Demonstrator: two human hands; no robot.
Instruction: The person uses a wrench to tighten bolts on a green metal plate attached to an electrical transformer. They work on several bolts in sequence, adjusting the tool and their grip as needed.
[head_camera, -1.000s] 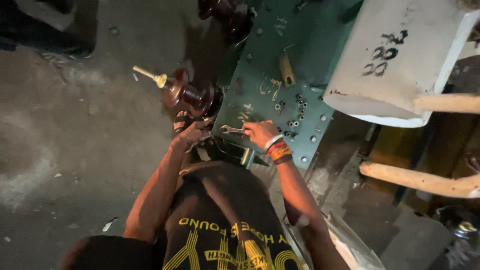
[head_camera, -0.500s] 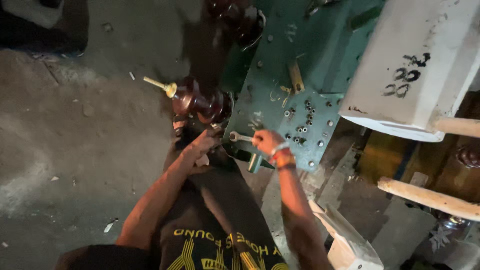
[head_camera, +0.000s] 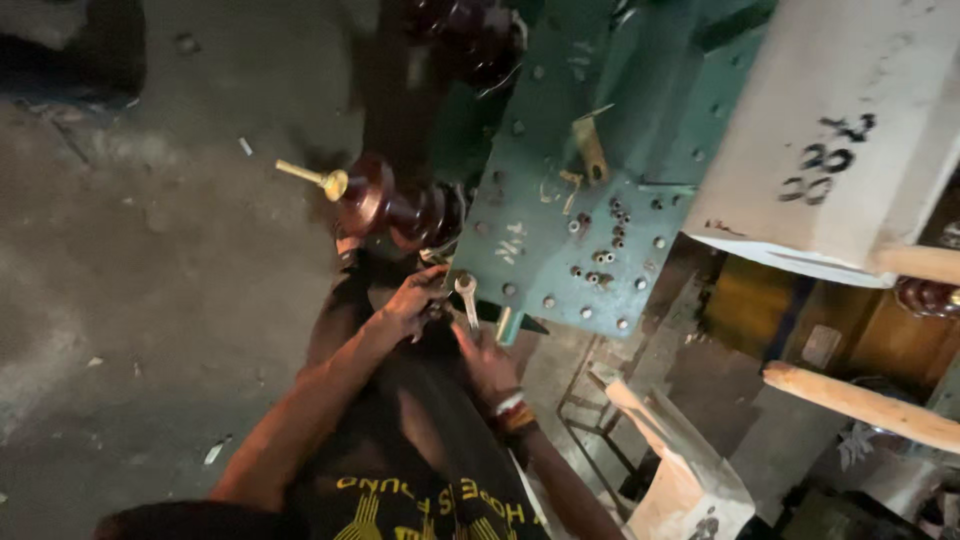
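Observation:
A green metal cover plate (head_camera: 560, 230), studded with bolts, fills the middle of the view. A brown ribbed insulator (head_camera: 390, 205) with a brass stud (head_camera: 310, 178) sticks out from its left edge. My left hand (head_camera: 412, 302) presses against the plate's lower left corner, just under the insulator, fingers curled on something too dark to make out. My right hand (head_camera: 487, 362), with bands on the wrist, grips the handle of a silver spanner (head_camera: 467, 300). The spanner stands nearly upright, with its ring end at the plate's lower edge.
A large white block (head_camera: 850, 140) with black markings lies on the plate's right side. Two pale wooden bars (head_camera: 860, 405) cross at the right. A whitish wooden piece (head_camera: 680, 470) sits lower right. Dusty concrete floor (head_camera: 150, 300) spreads to the left. A second dark insulator (head_camera: 470, 40) is at the top.
My right hand has dropped below the plate's edge and swung the spanner from lying sideways to nearly upright. My left hand stays at the corner. The view has shifted closer.

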